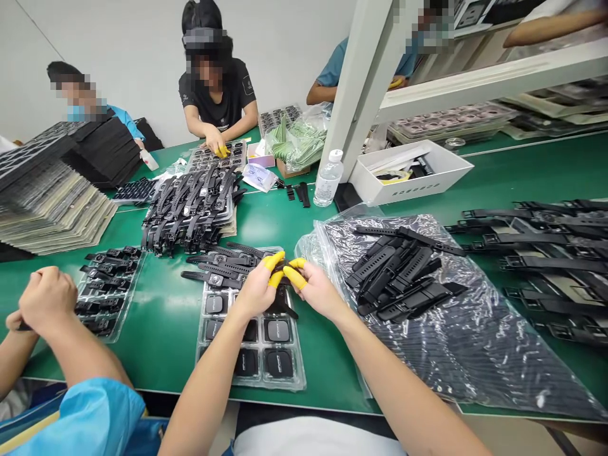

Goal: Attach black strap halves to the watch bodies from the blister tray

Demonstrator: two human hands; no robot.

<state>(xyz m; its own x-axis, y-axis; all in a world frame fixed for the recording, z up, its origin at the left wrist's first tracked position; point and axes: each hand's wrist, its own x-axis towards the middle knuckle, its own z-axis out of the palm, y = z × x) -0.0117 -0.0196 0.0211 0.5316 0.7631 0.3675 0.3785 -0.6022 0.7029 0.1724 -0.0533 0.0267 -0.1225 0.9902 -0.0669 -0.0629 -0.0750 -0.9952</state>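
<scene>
Step in hand: a dark piece [282, 266], probably a strap end, seems to be worked by fingertips; detail is hidden.
Left hand [259, 286]: closed in a pinch on the piece.
Right hand [317, 288]: pinched on its other side, yellow covers [295, 278] worn on the fingers.
Piece's place: held above the far right part of the clear tray [299, 373], near the table's near edge.
Next move: a firm two-sided pinch and fine fingertip pressure seem called for.
Table [327, 361]: green; black straps [394, 272] are heaped on a plastic bag [451, 361] toward its right; a bottle [329, 180] is stood farther back.
Room: a pale wall [118, 38]; a co-worker [223, 101] is seated at the far edge.
</scene>
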